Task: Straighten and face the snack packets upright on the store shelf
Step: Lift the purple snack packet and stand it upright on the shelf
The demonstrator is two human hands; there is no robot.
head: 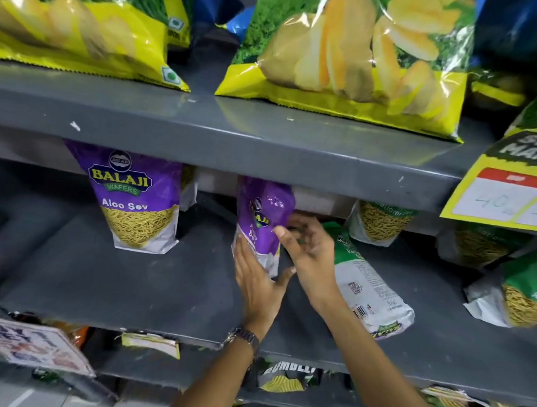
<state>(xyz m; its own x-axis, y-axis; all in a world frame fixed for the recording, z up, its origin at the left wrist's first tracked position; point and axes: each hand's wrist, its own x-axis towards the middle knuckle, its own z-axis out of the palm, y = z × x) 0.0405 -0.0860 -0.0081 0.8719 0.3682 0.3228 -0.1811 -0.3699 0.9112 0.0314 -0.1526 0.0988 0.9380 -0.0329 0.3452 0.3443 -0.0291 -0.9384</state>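
A purple Balaji snack packet (263, 215) stands on the grey middle shelf (111, 275), turned partly sideways. My left hand (258, 283) presses flat against its lower left side, and my right hand (308, 247) touches its right edge with the thumb on the front. Another purple Aloo Sev packet (136, 195) stands upright and faces front at the left. Just right of my right hand, a green and white packet (367, 279) lies on its back with the barcode showing.
Green packets (380, 220) (526, 294) stand and lean at the right of the same shelf. Large yellow chip bags (356, 54) (82, 39) fill the shelf above. A yellow price card (504, 192) hangs at the right. More packets sit on the shelf below (285, 379).
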